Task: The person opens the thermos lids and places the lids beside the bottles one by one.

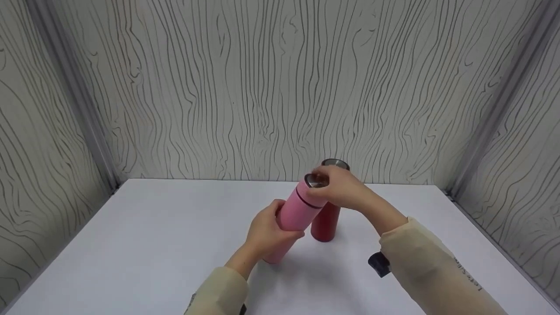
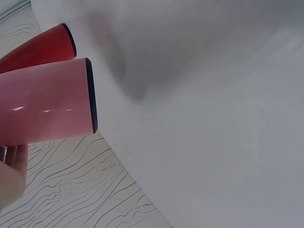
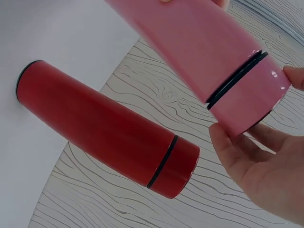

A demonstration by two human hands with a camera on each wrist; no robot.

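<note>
A pink thermos bottle [image 1: 301, 214] is held tilted over the table, its capped end up and to the right in the head view. My left hand [image 1: 267, 229] grips it round the lower body. With fingers and thumb about the rim, my right hand [image 1: 343, 188] holds the pink cap [image 3: 251, 97]; a dark ring shows between cap and body. Behind it a red thermos bottle [image 3: 104, 126] stands upright on the table, its cap on. In the left wrist view the pink bottle's dark base [image 2: 91, 97] is clear of the tabletop.
The white table [image 1: 153, 245] is enclosed by wood-grain panels [image 1: 262, 87] at the back and both sides. Grey posts [image 1: 87, 105] mark the corners. A black strap piece [image 1: 379, 264] hangs by the right sleeve.
</note>
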